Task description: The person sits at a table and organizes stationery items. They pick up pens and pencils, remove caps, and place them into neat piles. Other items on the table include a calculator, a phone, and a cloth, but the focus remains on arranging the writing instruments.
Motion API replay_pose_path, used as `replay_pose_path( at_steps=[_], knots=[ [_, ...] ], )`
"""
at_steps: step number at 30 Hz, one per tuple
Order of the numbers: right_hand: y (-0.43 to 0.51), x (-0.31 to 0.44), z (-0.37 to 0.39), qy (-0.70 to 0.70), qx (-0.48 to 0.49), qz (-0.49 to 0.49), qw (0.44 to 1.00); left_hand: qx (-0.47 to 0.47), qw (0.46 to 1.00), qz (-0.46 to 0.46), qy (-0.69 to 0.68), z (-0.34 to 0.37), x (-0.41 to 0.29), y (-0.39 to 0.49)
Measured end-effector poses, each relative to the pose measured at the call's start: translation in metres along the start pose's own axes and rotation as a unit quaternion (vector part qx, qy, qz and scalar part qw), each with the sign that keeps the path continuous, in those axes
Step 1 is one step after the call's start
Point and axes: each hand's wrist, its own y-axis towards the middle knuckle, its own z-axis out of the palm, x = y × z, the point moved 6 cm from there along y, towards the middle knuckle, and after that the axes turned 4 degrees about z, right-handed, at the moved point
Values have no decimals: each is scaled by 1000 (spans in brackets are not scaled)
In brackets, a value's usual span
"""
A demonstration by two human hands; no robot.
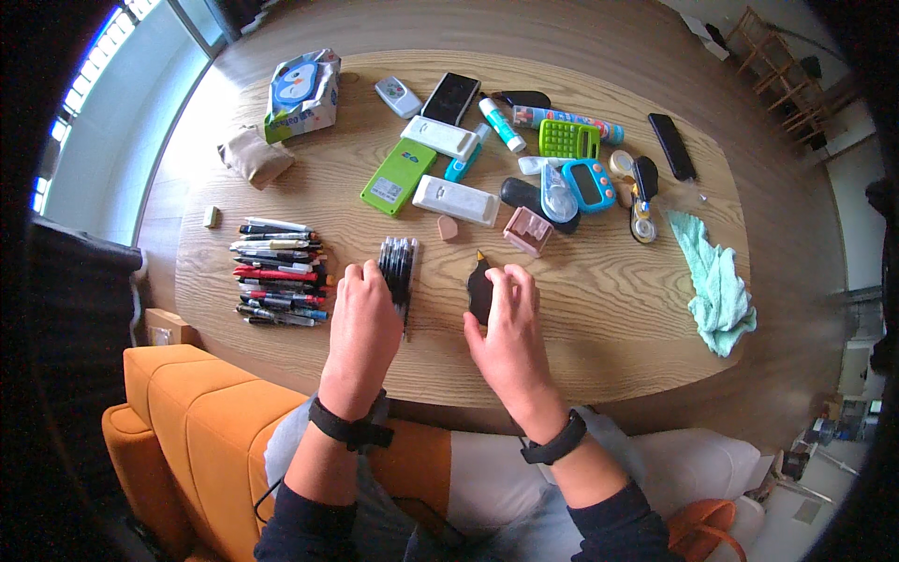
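Observation:
My left hand is at the left side of a small bundle of slim dark pens with clear ends. Its fingers are curled and their tips are hidden, so whether they grip the pens is unclear. My right hand has its thumb and fingers around a black teardrop-shaped tool with a yellow tip, which looks like a correction tape. Left of my left hand lies a stacked row of assorted pens, mostly black, with some red and white. A pink sharpener and a pinkish eraser lie beyond my hands.
On the wooden table are a tissue pack, a beige pouch, a white eraser, green calculator, white cases, glue stick, blue device, black phone and mint cloth. An orange sofa adjoins.

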Motion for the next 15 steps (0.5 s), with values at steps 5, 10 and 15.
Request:
replay_pose_path(
  at_steps=[5,10,15],
  knots=[
    [-1,0,-1,-1,11,5,1000,24,1000,-9,-2,-1,2,0],
    [-1,-1,-2,4,16,0,1000,30,1000,-10,0,2,7,1],
    [-2,-3,-2,6,21,2,1000,27,999,-13,-15,5,11,2]
  ],
)
